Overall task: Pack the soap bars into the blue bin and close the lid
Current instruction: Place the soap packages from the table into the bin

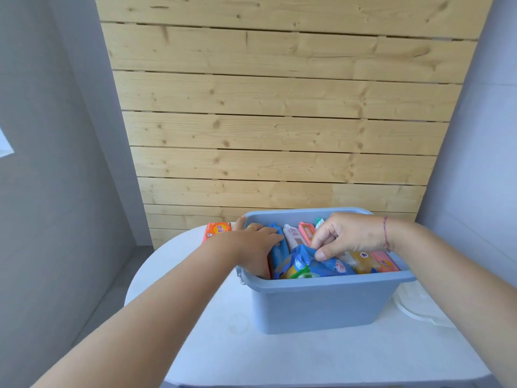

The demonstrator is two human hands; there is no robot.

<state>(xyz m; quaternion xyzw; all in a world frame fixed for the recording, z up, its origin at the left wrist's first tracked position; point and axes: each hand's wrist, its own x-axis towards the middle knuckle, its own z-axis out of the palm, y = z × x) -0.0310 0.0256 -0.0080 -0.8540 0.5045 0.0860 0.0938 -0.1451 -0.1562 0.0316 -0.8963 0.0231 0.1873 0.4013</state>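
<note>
While both forearms reach in from the lower corners of the frame, the hands meet over the bin (321, 306), which stands low and just right of centre on a white table (223, 354). The left hand (253, 245) goes into the bin's left end, palm down and fingers loosely spread, not closed round anything; its fingertips press against an upright blue soap (279, 247), its thumb lies by the far left corner of the rim, and a ring shows on one finger. The right hand (348, 235), with a thin cord at the wrist, hovers over the middle of the bin, fingers curled, thumb and forefinger pinching the top edge of a crinkled blue pack (316, 264) that lies at the near side. The bin is pale blue, open, and nearly full of wrapped soap bars: behind the hands a white bar (293, 236) and a pink bar (306, 233) stand on end, with a teal corner beside them, and to the right a yellow bar (363, 261) and a second pink one (384, 261) lie by the near wall. One orange bar (216, 231) is outside, on the table just left of the bin's far corner, partly behind the left wrist. A white lid (419, 309) lies on the table at the bin's right, partly hidden by the right forearm. Pale wooden planks (279, 107) fill the upper frame, with grey walls on either side.
</note>
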